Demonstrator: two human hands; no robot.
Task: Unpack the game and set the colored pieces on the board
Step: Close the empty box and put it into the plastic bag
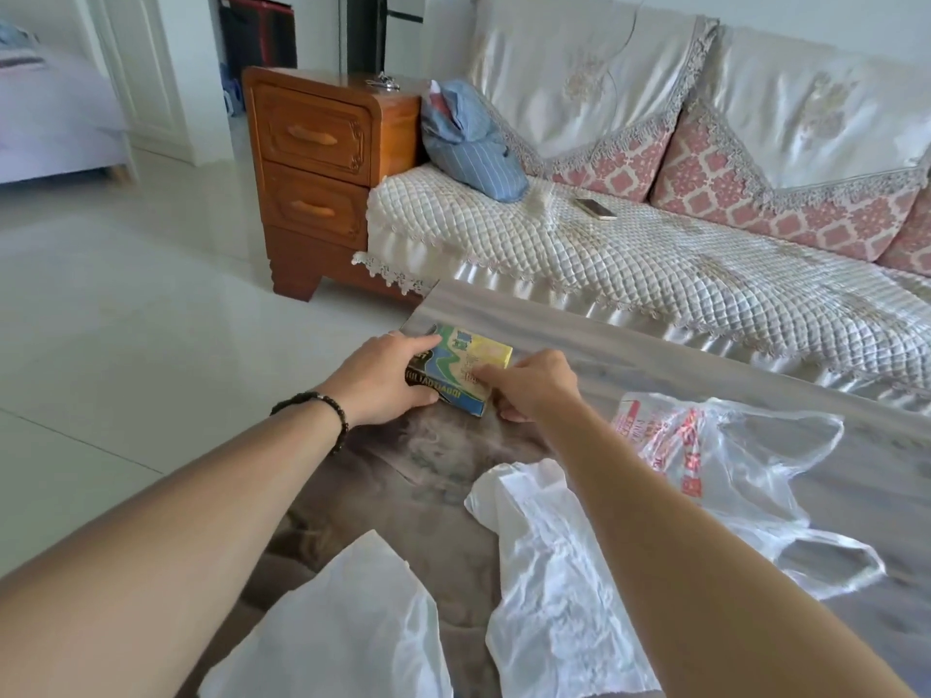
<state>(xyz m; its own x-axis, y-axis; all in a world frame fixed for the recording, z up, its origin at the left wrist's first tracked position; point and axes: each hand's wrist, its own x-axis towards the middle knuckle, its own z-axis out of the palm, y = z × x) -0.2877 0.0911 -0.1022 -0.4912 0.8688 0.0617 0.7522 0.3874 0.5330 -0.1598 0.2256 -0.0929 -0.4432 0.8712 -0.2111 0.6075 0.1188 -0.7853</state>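
while flat between both hands [453,382], game box [471,367] (long axis left-right)

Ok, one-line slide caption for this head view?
Both hands, left and right, grip the closed game box on the grey table, plastic bags beside it.

Both hands, left hand [385,377] and right hand [536,382], around game box [468,367] on table [655,355].
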